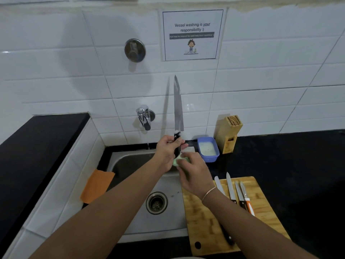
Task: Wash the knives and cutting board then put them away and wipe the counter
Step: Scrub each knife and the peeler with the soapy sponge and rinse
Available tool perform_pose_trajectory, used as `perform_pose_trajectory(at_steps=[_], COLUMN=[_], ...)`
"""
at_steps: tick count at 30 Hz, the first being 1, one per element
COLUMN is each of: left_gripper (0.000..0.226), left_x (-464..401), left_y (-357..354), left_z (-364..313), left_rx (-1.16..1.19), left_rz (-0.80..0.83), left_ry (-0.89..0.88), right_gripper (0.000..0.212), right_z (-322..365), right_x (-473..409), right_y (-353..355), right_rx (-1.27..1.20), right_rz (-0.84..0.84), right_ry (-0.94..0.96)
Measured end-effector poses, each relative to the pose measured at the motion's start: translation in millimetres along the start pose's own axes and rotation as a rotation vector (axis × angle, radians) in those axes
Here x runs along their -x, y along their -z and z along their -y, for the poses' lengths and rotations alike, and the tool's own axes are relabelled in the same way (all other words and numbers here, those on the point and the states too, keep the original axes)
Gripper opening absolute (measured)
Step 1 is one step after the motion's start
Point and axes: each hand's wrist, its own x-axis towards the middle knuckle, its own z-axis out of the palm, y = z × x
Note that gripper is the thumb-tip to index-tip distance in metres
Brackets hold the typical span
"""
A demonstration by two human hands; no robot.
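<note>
At five o'clock a wooden cutting board (265,217) lies on the black table (308,174), partly hidden by the right forearm; four small knives (236,191) are laid side by side on it, and a dark handle (228,238) shows near its front edge. At six o'clock a steel sink (130,161) with a round drain (156,202) is seen. Over it, a pale green sponge (177,161), mostly covered, is clutched by the right hand (194,174) against the handle of a long knife (178,107), held upright by the left hand (168,150), fingers wrapped round it. At one o'clock a blue tub (208,149) holds cloudy liquid beside a wooden knife block (229,135).
</note>
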Motion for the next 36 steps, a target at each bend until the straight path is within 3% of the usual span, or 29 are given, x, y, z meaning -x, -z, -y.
perform_pose_trajectory(at_steps=[6,9,14,18,25,29,33,36], left_gripper=[0.024,0.026,0.024,0.014,0.010,0.013,0.035,0.025], left_x=[-4,-9,-7,-3,11,15,23,37], left_y=[-3,-1,12,20,17,13,11,11], left_z=[8,11,26,42,62,72,89,107], left_rx=[0.042,0.054,0.028,-0.125,-0.364,-0.516,-0.744,-0.913], left_rz=[-0.001,-0.002,0.052,0.157,0.241,0.222,0.173,0.150], left_ry=[0.079,0.110,0.146,0.171,0.208,0.247,0.439,0.605], right_gripper=[0.020,0.028,0.025,0.023,0.010,0.009,0.011,0.012], right_z=[10,13,12,7,-10,-35,-62,-77], right_x=[-24,-11,26,51,59,56,49,50], right_y=[3,-1,9,25,37,46,51,45], right_rx=[0.051,0.096,0.057,0.041,-0.075,-0.143,-0.217,-0.243], right_rz=[-0.117,-0.010,0.153,0.128,-0.319,-0.289,-0.231,-0.178], right_ry=[-0.183,-0.151,-0.184,-0.344,-0.790,-0.808,-0.814,-0.763])
